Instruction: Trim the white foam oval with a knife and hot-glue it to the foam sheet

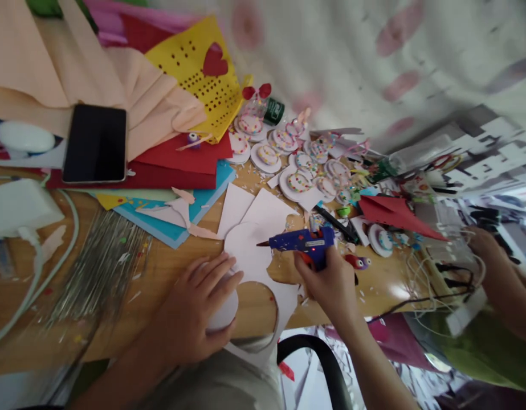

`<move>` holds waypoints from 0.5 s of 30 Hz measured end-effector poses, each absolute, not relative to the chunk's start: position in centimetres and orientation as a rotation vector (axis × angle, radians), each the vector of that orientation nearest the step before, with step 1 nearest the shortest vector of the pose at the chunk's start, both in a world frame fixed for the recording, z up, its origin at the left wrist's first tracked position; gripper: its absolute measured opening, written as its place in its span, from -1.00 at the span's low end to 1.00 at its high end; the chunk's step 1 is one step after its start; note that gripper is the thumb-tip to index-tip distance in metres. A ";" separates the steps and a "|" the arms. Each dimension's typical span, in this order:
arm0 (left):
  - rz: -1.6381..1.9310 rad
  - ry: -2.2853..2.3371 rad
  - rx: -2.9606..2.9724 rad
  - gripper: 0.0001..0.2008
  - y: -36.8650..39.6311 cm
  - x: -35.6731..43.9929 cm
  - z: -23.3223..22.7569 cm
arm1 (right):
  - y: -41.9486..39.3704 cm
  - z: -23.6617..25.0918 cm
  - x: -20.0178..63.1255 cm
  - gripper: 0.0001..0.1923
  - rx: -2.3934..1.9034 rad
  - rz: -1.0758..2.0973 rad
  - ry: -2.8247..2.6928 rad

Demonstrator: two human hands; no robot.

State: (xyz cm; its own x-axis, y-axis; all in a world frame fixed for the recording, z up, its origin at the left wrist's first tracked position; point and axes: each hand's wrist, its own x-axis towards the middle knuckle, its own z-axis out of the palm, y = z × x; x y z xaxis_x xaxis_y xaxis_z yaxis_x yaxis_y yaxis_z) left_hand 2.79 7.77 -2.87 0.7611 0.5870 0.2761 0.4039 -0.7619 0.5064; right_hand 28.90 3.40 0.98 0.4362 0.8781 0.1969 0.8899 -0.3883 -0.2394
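Note:
A blue hot glue gun (305, 241) is in my right hand (333, 285), its fingers wrapped round the handle and near the orange trigger. Its nozzle points left, above a round white paper piece (245, 242), and a small red light glows on its side. My left hand (198, 310) lies over a white disc (225, 307) near the table's front edge, fingers stretched out and thumb by the near rim. Between the hands lies a white sheet with round cut-outs (286, 302), partly hanging over the edge. White paper pieces (266, 209) lie beyond the nozzle.
Several small decorated white hats (299, 181) crowd the back of the table (172, 290). To the left are a phone (95, 142), coloured sheets (177, 165), thin wires (98, 267) and a white cable (77, 228). At right, another person's arm (497, 273) shows beside tangled cords.

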 end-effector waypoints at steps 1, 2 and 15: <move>0.607 0.746 2.556 -0.44 7.8 2.7 -2.8 | 3.4 1.0 28.8 -0.67 -2.368 -0.012 -1.493; 0.616 0.742 2.573 -0.41 7.7 2.6 -2.9 | 3.4 1.1 28.7 -0.67 -2.344 0.030 -1.475; 0.728 0.893 2.510 -0.20 7.1 2.3 -3.2 | 0.9 1.6 28.7 -0.82 -1.917 0.307 -1.455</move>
